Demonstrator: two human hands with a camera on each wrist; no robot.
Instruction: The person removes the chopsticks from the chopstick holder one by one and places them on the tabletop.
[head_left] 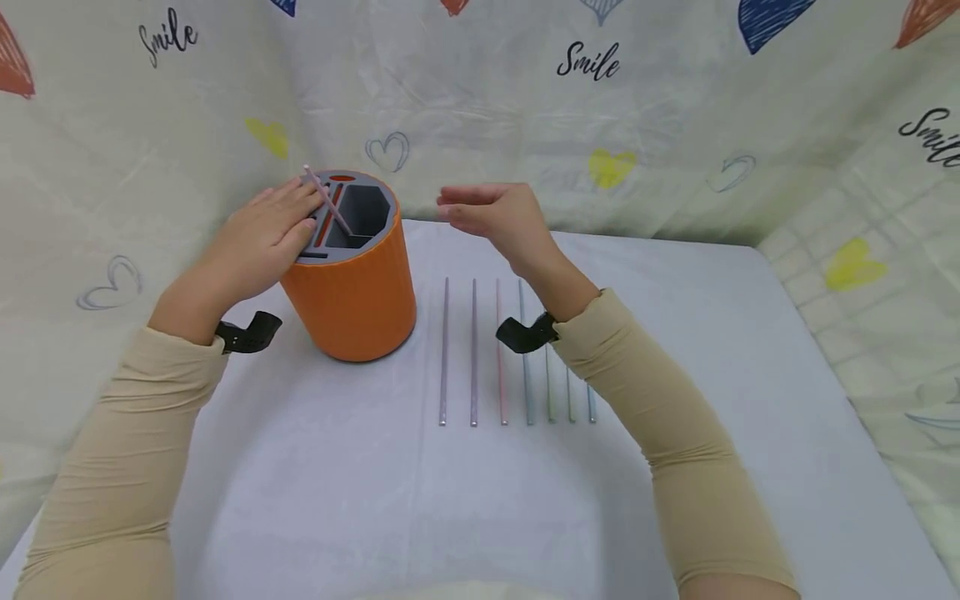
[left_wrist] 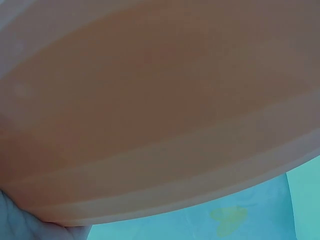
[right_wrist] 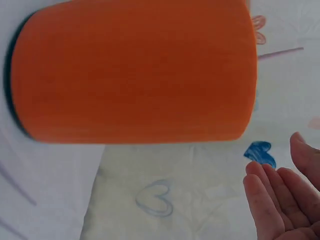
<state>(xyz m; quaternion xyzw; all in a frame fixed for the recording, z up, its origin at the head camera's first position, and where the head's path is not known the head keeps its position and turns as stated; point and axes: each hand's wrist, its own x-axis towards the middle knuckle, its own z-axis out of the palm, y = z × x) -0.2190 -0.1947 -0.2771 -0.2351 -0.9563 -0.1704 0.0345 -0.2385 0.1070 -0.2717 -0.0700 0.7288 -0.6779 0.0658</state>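
An orange round desk organizer (head_left: 352, 308) with a grey divided top stands upright at the left of the table. My left hand (head_left: 258, 233) rests along its left rim, fingers laid out straight. One thin pinkish stick (head_left: 328, 202) leans in the organizer's large compartment, its upper end poking out near the left fingers. To the organizer's right, my right hand (head_left: 498, 212) hovers above the table, holding nothing, with fingers extended and thumb apart. The right wrist view has that hand's fingers (right_wrist: 285, 195) beside the organizer's top end. The organizer's side (left_wrist: 150, 110) fills most of the left wrist view.
Several thin sticks lie side by side on the white table (head_left: 480, 517): lilac (head_left: 444, 358), pink (head_left: 501, 358), blue (head_left: 528, 392) and green (head_left: 551, 400). The right forearm passes over some of them. Behind stands a pale printed cloth (head_left: 480, 100) with hearts and lettering.
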